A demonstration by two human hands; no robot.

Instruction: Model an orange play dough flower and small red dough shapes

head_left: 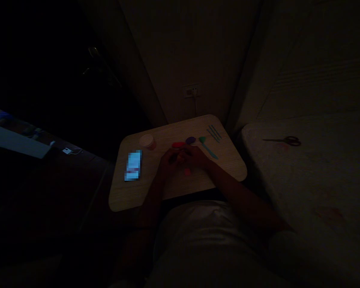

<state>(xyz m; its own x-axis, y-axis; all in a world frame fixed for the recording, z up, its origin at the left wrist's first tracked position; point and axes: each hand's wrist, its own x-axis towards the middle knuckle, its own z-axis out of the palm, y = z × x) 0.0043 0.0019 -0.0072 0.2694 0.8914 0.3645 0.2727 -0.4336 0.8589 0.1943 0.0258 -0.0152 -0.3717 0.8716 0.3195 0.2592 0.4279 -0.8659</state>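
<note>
Both of my hands meet above the middle of a small light wooden table [156, 188]. My left hand [169, 161] and my right hand [195, 157] are closed around a small orange-pink piece [180, 159], mostly hidden by fingers. Just beyond them lies a red lump [178, 145], with a purple lump [191, 140] to its right. A pink piece [187, 171] rests on the tabletop nearer to me. Right of my right hand is a teal tool [210, 150], a green lump [202, 139] at its far end. The scene is very dark.
A lit phone [133, 165] lies at the table's left, with a round tub [147, 141] behind it. Several thin teal sticks [214, 133] sit at the back right. Scissors [288, 140] rest on a pale surface [291, 180] to the right. A wall socket [191, 91] is behind.
</note>
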